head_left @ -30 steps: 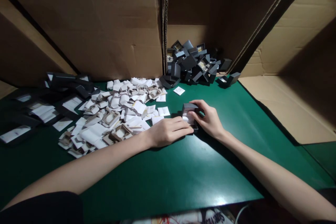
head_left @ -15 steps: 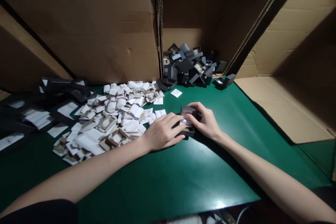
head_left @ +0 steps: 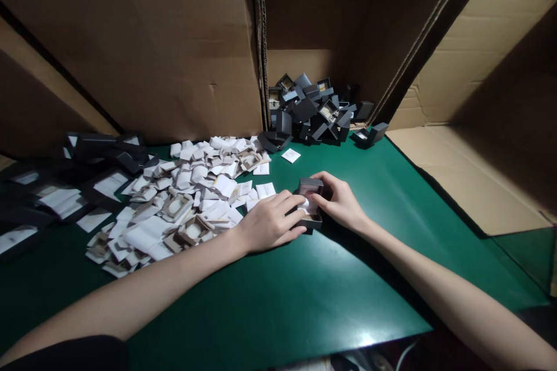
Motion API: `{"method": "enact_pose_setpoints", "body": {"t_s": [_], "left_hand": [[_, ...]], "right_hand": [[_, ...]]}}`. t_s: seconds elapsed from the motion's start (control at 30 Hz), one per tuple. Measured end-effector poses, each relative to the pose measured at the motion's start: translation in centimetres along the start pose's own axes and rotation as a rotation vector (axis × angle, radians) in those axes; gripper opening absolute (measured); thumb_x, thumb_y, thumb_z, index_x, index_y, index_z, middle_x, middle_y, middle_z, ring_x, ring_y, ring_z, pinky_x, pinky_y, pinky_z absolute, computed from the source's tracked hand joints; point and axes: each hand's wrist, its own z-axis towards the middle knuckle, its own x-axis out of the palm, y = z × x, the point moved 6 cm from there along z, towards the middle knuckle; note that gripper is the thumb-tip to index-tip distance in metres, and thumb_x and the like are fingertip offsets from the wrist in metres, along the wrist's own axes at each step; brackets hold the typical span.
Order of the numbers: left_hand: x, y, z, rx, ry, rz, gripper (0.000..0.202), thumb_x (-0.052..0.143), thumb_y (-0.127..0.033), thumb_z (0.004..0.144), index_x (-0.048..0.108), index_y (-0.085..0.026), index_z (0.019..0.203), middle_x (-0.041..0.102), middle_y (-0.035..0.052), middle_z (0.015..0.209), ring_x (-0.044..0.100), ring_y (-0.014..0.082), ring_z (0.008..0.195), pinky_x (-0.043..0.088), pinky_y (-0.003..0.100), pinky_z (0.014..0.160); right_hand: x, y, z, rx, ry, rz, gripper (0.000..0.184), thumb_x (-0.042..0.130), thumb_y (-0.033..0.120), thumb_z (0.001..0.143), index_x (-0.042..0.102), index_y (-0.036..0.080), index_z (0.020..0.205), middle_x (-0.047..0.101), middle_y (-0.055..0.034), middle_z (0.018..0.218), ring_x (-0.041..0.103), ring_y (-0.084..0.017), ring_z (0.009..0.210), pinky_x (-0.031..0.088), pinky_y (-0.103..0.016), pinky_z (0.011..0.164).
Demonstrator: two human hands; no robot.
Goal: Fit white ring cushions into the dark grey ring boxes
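A small black jewelry box [head_left: 311,184] stands on the green table with its lid up. My right hand [head_left: 342,202] grips its right side, fingers behind the lid and thumb reaching over the front. From the left, my left hand [head_left: 274,219] is closed about the box, with its index and middle fingertips inside. A white insert [head_left: 307,206] shows between these fingertips and the right thumb; whether it is loose or seated I cannot tell. The fingers hide part of the box's inside.
Left of my hands spreads a pile of white paper and card inserts [head_left: 174,208]. Several black boxes [head_left: 308,107] are heaped at the back against cardboard [head_left: 183,58]. Dark open cases with papers [head_left: 108,182] lie far left. A white card [head_left: 290,155] lies beyond my hands.
Both hands stay at the box with nearly the same hold. The fingertips have shifted slightly inside it, and the view has moved a little.
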Motion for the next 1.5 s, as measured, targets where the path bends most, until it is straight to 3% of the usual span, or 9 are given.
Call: {"method": "enact_pose_setpoints", "body": {"t_s": [0.17,0.43,0.63,0.87,1.1,1.33,1.5], "left_hand": [[0.0,-0.3,0.1,0.061,-0.015,-0.032,0.020,0.051,-0.026,0.091,0.059,-0.011,0.102,0.064,0.0101,0.103,0.055,0.0213,0.090,0.052,0.033,0.074],[0.1,-0.7,0.1,0.151,-0.040,-0.078,0.019,0.051,-0.023,0.093,0.058,-0.010,0.104,0.068,0.0079,0.099,0.057,0.0188,0.084,0.051,0.032,0.074],[0.2,-0.6,-0.1,0.150,-0.044,-0.121,0.022,0.047,-0.024,0.095,0.057,-0.012,0.110,0.068,0.0098,0.100,0.062,0.0181,0.087,0.050,0.030,0.074],[0.4,-0.5,-0.1,0.125,-0.025,-0.090,0.021,0.047,-0.026,0.095,0.060,-0.013,0.106,0.068,0.0085,0.094,0.062,0.0170,0.080,0.049,0.029,0.069],[0.4,-0.5,-0.2,0.131,-0.009,-0.094,0.022,0.046,-0.025,0.095,0.059,-0.014,0.108,0.067,0.0087,0.101,0.061,0.0170,0.085,0.048,0.029,0.072],[0.1,-0.3,-0.2,0.103,-0.027,-0.046,0.021,0.048,-0.026,0.094,0.058,-0.014,0.108,0.067,0.0087,0.100,0.062,0.0183,0.085,0.048,0.030,0.071],[0.1,-0.1,-0.1,0.089,-0.003,-0.096,0.022,0.047,-0.025,0.095,0.058,-0.015,0.110,0.067,0.0081,0.104,0.062,0.0181,0.086,0.048,0.030,0.072]], "right_hand": [[0.1,0.7,-0.2,-0.028,0.020,-0.067,0.020,0.055,0.020,0.074,0.057,0.018,0.094,0.064,-0.0003,0.079,0.055,-0.015,0.068,0.042,-0.025,0.061],[0.1,0.9,-0.3,-0.061,0.006,-0.060,0.016,0.055,0.033,0.082,0.059,0.018,0.085,0.061,-0.0003,0.074,0.052,-0.014,0.066,0.039,-0.025,0.059],[0.3,0.8,-0.3,-0.100,-0.005,-0.092,0.013,0.051,0.031,0.084,0.052,0.019,0.079,0.056,0.0015,0.070,0.047,-0.013,0.064,0.036,-0.024,0.058],[0.4,1.0,-0.4,-0.097,-0.025,-0.037,0.014,0.053,0.030,0.084,0.058,0.019,0.088,0.060,0.0007,0.077,0.053,-0.014,0.069,0.039,-0.025,0.064],[0.4,0.8,-0.1,-0.116,-0.032,-0.026,0.013,0.052,0.029,0.083,0.055,0.018,0.077,0.057,0.0019,0.070,0.049,-0.013,0.065,0.037,-0.023,0.060],[0.6,0.8,-0.2,-0.095,0.055,-0.016,0.020,0.057,0.028,0.081,0.057,0.018,0.098,0.061,0.0007,0.081,0.053,-0.014,0.070,0.041,-0.025,0.065],[0.6,0.5,-0.1,-0.097,0.079,-0.016,0.014,0.053,0.024,0.081,0.055,0.019,0.094,0.057,0.0022,0.078,0.050,-0.013,0.069,0.040,-0.025,0.065]]}}
